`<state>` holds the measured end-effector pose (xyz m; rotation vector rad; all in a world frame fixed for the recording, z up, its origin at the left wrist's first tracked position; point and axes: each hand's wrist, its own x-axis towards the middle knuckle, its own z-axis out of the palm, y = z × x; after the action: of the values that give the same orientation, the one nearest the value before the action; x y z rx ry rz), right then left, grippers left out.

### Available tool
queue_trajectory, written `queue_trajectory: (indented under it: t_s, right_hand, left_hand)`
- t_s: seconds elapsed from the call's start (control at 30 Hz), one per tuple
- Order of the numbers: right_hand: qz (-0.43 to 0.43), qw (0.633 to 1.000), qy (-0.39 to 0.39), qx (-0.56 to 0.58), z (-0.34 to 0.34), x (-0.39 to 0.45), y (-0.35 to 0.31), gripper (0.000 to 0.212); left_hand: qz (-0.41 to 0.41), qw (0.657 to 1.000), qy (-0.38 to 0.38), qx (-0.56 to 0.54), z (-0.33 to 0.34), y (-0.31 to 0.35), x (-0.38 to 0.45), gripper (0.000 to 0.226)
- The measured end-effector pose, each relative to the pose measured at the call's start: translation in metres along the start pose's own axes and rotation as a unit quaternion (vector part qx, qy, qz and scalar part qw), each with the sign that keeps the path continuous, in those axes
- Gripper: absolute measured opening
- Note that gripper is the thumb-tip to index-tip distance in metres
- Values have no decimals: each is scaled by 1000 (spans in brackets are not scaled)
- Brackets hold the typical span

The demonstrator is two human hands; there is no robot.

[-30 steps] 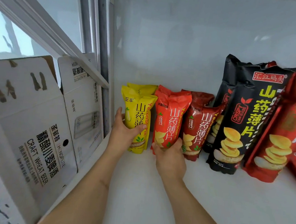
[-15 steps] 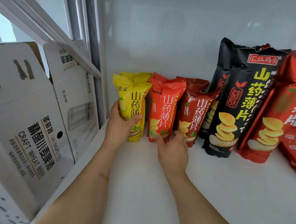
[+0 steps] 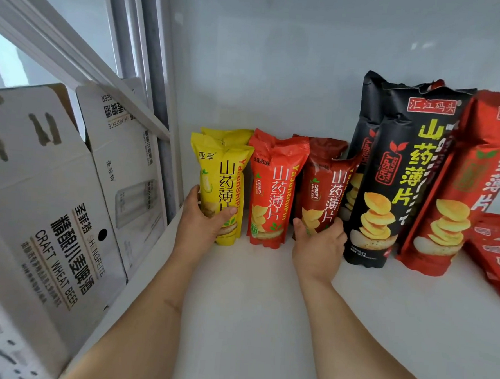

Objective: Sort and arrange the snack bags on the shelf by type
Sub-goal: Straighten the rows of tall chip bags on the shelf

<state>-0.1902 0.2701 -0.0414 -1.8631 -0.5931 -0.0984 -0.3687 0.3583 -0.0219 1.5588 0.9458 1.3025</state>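
Snack bags stand in a row against the back wall of the white shelf (image 3: 265,307). At the left is a small yellow bag (image 3: 223,173) with another yellow bag behind it. My left hand (image 3: 202,224) grips its lower part, thumb across the front. Beside it stands a small bright red bag (image 3: 272,187), untouched. My right hand (image 3: 318,246) grips the base of a small dark red bag (image 3: 325,188), which has a like bag behind it. Further right stand a tall black bag (image 3: 402,175) and a tall red bag (image 3: 474,185).
White cardboard beer cartons (image 3: 51,206) fill the space left of the shelf, beyond a grey metal upright (image 3: 160,110). More red packets (image 3: 496,251) lie flat at the far right. The shelf's front area holds only my forearms.
My right hand has left the bright red bag and moved right onto the dark red bag. My left hand stays on the yellow bag. The camera view has shifted a little.
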Motion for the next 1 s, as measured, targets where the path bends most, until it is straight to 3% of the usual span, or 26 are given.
queue_trajectory:
  t_s: [0.17, 0.33, 0.47, 0.77, 0.87, 1.0]
  right_hand:
    - [18, 1000, -20, 2, 0, 11, 6, 84]
    - [-1, 999, -31, -8, 1, 11, 14, 74]
    - [-12, 999, -38, -25, -1, 11, 16, 71]
    - [28, 997, -77, 3, -11, 3, 20, 83]
    - [21, 996, -82, 11, -20, -4, 23, 83]
    - [-6, 996, -94, -4, -38, -17, 27, 72]
  left_hand:
    - [6, 1000, -3, 9, -3, -9, 8, 74]
    - [28, 999, -14, 12, -2, -14, 11, 52]
    - [23, 999, -20, 12, -3, -19, 14, 51]
    - [31, 998, -11, 44, 0, -15, 8, 52]
    - [30, 997, -5, 70, -1, -13, 6, 61]
    - [7, 995, 23, 96, -7, -8, 1, 97]
